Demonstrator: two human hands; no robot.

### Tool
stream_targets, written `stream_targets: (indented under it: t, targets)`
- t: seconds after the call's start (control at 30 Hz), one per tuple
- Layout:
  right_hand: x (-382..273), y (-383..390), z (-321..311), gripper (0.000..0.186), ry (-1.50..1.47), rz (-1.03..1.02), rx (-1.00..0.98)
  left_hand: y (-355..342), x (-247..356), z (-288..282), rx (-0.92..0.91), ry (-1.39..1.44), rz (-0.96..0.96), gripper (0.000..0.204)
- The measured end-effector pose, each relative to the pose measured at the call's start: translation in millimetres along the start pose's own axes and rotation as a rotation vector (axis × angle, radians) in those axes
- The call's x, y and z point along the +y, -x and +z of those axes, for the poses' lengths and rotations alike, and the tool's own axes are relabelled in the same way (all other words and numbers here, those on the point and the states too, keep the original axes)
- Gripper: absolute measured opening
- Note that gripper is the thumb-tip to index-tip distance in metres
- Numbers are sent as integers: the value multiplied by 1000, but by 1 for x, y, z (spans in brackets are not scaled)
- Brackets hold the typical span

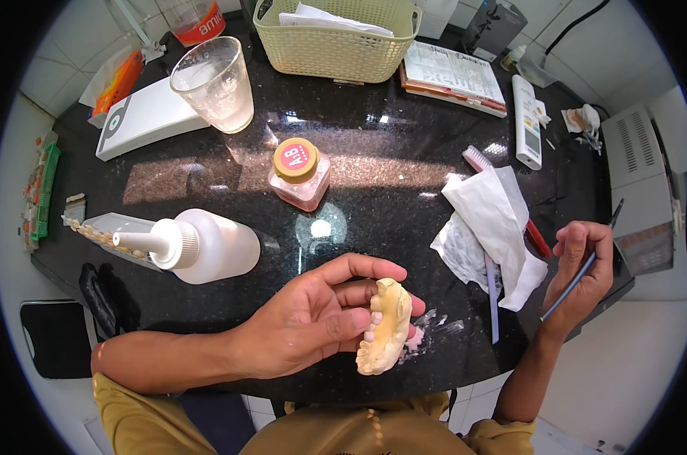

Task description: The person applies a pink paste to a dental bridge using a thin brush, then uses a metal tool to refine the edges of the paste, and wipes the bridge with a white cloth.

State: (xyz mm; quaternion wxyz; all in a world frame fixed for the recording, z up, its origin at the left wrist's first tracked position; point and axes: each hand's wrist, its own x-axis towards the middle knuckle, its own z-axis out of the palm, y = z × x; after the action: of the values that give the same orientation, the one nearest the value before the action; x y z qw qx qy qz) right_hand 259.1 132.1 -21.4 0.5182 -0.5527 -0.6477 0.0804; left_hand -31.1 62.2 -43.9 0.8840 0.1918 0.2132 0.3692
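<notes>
My left hand (302,318) grips a yellowish plaster dental cast (390,334) above the near edge of the table, its thumb on the tooth side and the fingers behind. A few pale pinkish teeth (371,327) sit along the cast's left side. Off to the right, my right hand (582,262) is closed around a slim, dark blue, pen-like tool (570,290), slanting down to the left. Which kind of tip it has is too small to tell. Pink and clear smears (428,334) lie on the table just behind the cast.
Between my hands and the basket (336,45) stand a white nozzle bottle (214,246), a gold-lidded jar of pink contents (301,182) and a cloudy glass (226,91). Crumpled white tissue (487,220) lies right of centre, over a toothbrush (477,159). A remote control (527,125) lies farther right.
</notes>
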Motion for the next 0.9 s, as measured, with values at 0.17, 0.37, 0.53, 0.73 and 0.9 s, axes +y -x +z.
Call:
stream_targets:
  t: [0.17,0.37,0.53,0.73,0.9]
  targets:
    - [3,1,-5,37,-26,1,-54,-1,0,1,-4,48,-8,52]
    - [-15,-4,-6,37,-273,-25,-93,-1,0,0,-14,63,-17,52]
    - [-61,-41,21,22,-460,-152,-365,0,1,-2,-40,8,-17,51]
    - [-145,-91,125,21,-496,-473,-516,5,5,-5,-81,-79,-35,50]
    - [-166,-104,202,20,-209,-661,-585,0,-4,-9,-164,-131,23,47]
